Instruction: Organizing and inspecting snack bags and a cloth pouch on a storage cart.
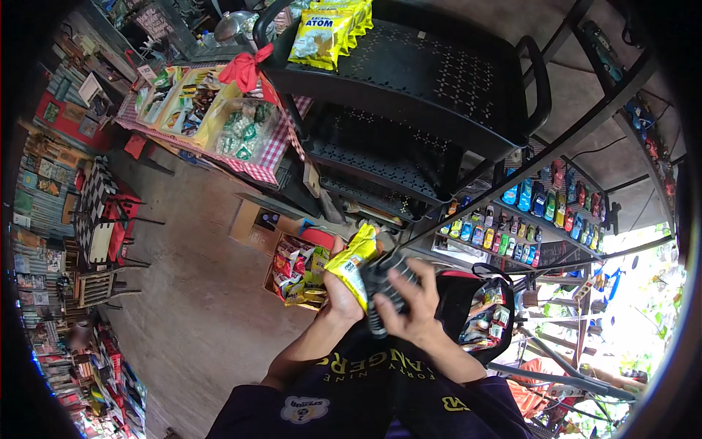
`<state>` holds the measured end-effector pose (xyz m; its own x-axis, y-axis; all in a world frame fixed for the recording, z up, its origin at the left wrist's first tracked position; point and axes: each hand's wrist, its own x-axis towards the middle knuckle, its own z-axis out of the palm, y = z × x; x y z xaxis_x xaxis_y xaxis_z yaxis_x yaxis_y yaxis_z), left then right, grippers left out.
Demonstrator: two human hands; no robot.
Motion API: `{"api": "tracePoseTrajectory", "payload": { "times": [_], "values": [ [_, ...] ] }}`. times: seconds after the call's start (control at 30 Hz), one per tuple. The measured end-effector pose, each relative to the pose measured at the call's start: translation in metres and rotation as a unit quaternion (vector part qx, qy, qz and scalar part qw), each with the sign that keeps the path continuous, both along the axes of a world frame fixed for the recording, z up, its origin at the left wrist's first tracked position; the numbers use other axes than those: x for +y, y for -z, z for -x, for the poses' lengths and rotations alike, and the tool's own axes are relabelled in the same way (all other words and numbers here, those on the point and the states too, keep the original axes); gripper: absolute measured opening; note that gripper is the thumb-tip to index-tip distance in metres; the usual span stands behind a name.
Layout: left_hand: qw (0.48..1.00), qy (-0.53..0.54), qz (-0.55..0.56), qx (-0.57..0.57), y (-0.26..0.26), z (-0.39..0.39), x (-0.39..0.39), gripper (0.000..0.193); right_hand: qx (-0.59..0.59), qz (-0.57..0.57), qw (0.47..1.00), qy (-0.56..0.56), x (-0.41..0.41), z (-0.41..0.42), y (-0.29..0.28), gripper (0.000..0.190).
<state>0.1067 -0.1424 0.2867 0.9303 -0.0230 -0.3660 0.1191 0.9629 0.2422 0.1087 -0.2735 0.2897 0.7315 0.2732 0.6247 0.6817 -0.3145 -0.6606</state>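
My left hand (341,299) holds a yellow snack packet (350,269) tilted upright in front of my body. In my right hand (417,307) is a black item with pale stripes (378,277), pressed against the packet's right side. Motion blurs it, and I cannot tell exactly what it is. Just beyond my left forearm stands a cardboard box (269,281) holding several red, yellow and green snack packets (299,263). Ahead, more yellow snack packets (321,38) stand in a row on the top tier of a black metal trolley (395,82).
To the right, an open black bag (452,293) holds small packets. Metal shelves (565,230) with toy cars rise beyond it. At the left, a checkered-cloth table (269,173) carries plastic tubs (247,131) of sweets. Chairs (98,288) stand farther left on the concrete floor (192,274).
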Motion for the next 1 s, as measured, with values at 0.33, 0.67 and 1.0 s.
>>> {"api": "tracePoseTrajectory", "payload": {
  "times": [0.33, 0.67, 1.0],
  "values": [
    [0.988, 0.036, 0.122, -0.089, 0.016, 0.001, 0.008, 0.066, 0.037, -0.065, 0.996, 0.055, -0.004, -0.001, 0.021, 0.049],
    [0.979, 0.13, -0.102, -0.116, 0.024, 0.012, -0.014, 0.077, 0.005, -0.05, 0.996, 0.07, -0.015, -0.021, 0.001, 0.044],
    [0.993, 0.062, 0.008, -0.101, 0.002, 0.006, -0.008, 0.104, 0.027, -0.025, 0.998, 0.044, -0.013, -0.018, 0.0, 0.043]
  ]
}}
